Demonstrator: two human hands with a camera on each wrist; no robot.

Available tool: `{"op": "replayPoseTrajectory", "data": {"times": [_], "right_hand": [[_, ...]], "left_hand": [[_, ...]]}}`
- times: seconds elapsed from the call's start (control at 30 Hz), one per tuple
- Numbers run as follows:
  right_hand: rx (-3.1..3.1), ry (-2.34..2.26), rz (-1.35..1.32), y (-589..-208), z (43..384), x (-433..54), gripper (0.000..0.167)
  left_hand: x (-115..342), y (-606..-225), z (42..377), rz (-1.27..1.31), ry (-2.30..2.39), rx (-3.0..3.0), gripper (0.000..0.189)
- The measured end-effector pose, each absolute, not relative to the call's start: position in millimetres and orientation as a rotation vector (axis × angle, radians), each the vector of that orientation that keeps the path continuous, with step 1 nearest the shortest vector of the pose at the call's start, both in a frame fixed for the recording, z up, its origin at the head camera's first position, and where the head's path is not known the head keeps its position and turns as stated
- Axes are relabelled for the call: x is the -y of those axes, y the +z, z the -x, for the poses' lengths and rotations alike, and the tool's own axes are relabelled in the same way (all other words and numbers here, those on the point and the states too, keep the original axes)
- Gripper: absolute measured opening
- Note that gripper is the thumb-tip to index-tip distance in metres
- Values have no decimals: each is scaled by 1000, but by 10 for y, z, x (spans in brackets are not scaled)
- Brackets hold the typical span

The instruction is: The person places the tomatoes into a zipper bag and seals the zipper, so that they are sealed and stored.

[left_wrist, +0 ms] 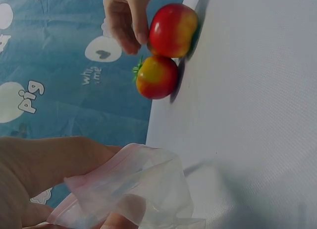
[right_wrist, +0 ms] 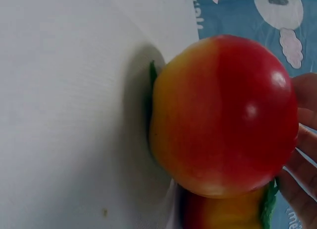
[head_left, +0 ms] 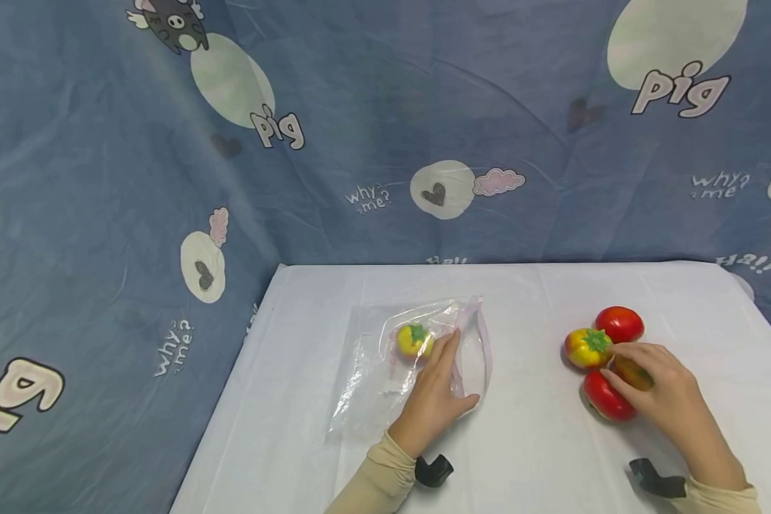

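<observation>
My left hand (head_left: pixel 432 389) holds the mouth of a clear zip bag (head_left: pixel 366 385), thumb at one edge and fingers at the other. Inside the bag lies a yellow toy tomato (head_left: pixel 412 341) with a green leafy top. On the right, my right hand (head_left: pixel 664 389) reaches over a cluster of tomatoes, its fingers round an orange-yellow one (head_left: pixel 636 373) partly hidden beneath it; no firm hold is visible. Close by are a red-yellow tomato (head_left: pixel 585 348), a red one (head_left: pixel 619 324) behind and another red one (head_left: pixel 607 400) in front. The right wrist view shows a red-yellow tomato (right_wrist: pixel 225 115) beside spread fingers.
A white cloth covers the table (head_left: pixel 520 457). Blue printed fabric (head_left: pixel 360 107) hangs behind and along the left. Dark wrist mounts (head_left: pixel 433 471) show near both sleeves.
</observation>
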State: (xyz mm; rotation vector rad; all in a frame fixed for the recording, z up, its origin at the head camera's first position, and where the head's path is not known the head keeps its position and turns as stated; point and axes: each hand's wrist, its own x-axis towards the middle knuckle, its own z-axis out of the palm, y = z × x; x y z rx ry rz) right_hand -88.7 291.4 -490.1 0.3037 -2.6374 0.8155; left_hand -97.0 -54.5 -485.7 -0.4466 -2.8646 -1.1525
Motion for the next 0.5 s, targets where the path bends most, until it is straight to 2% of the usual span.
{"op": "replayPoseTrajectory", "data": {"times": [0.5], "right_hand": [[2776,714,-318,-4933,817,-2834,49]], "left_hand": [[540,-4841,973,435,-1165,2866,110]]}}
